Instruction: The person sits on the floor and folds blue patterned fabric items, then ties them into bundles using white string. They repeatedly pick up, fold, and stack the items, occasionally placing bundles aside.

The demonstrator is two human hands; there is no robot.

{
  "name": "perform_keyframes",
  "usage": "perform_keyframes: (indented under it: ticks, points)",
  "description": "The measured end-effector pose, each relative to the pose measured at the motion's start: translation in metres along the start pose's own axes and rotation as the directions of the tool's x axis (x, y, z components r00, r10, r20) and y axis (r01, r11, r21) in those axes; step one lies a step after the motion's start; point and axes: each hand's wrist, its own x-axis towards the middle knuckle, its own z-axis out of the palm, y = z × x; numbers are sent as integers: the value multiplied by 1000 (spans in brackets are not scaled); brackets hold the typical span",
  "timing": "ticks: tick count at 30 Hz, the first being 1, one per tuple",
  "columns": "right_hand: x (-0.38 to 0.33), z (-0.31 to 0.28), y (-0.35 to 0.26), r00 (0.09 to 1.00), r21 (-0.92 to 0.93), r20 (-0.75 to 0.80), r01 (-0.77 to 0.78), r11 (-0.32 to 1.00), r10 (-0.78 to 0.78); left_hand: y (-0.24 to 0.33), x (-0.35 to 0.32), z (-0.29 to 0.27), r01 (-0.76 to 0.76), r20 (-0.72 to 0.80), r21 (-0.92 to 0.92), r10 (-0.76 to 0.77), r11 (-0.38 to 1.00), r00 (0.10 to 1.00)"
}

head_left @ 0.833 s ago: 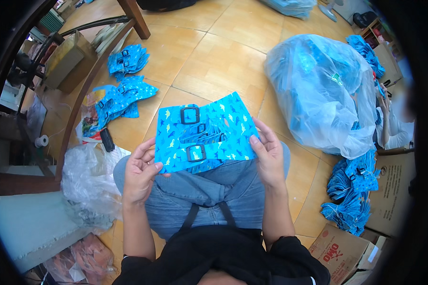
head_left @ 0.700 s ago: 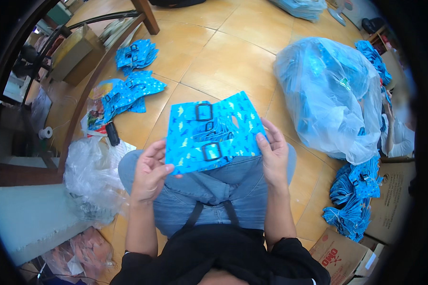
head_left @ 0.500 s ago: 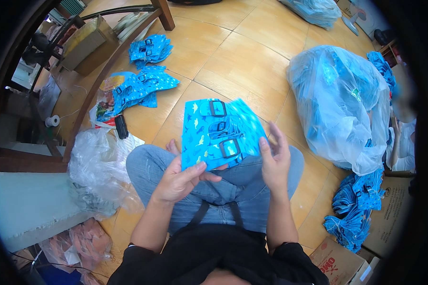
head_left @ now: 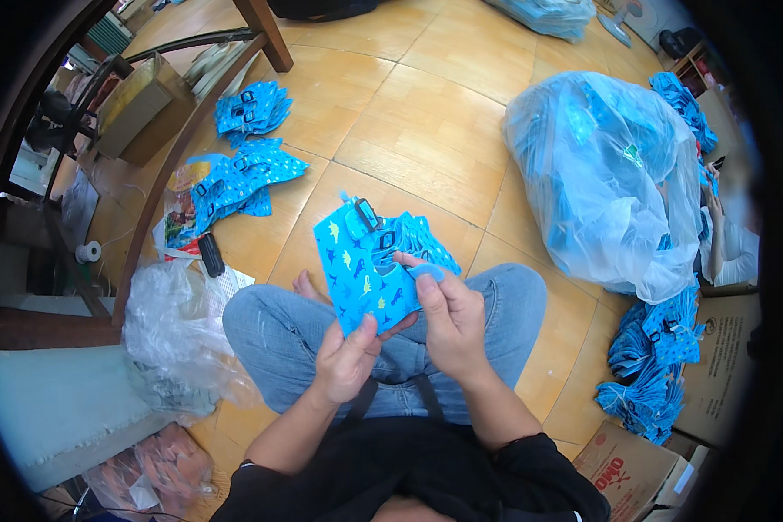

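Note:
Over my lap I hold a stack of blue dinosaur-print fabric pieces (head_left: pixel 350 271) with black plastic buckles (head_left: pixel 367 215). My left hand (head_left: pixel 350 355) grips the stack by its lower edge, thumb on top and fingers underneath. The rounded blue tab (head_left: pixel 425 271) of the top piece is pinched between the thumb and fingers of my right hand (head_left: pixel 452 320). Behind that hand, the other pieces of the stack fan out to the right. My left fingers are partly hidden under the fabric.
Two piles of similar blue pieces (head_left: pixel 245 178) lie on the tiled floor at the left, near a black oblong object (head_left: pixel 210 255) and clear plastic bags (head_left: pixel 170 309). A large filled plastic bag (head_left: pixel 600 183) stands at the right, above bundled blue pieces (head_left: pixel 639 391) and cardboard boxes (head_left: pixel 626 474). Another person's arm (head_left: pixel 716 235) shows there.
My right hand has moved from the stack's right edge inward and now pinches the top piece's tab. The stack has turned and come a little lower. The whole view has shifted slightly.

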Motion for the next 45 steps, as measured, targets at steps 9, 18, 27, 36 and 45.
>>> perform_keyframes:
  ticks: [9,18,27,36,45]
  points:
    - [2,-5,11,989,67,-2,149,987,-149,8,4,-4,35,32,-13,-35,999,999]
    - [5,-5,2,823,-338,334,559,757,-459,32,6,-12,44,-177,443,39,895,983]
    - [-1,1,2,908,-348,136,417,839,-396,6,-3,2,32,-93,315,-3,949,996]
    - [-2,1,4,981,-294,-32,174,940,-191,7,4,5,-198,48,793,266,575,963]
    - [-3,-4,9,996,-52,-76,45,998,-49,11,7,7,-216,72,772,256,598,964]
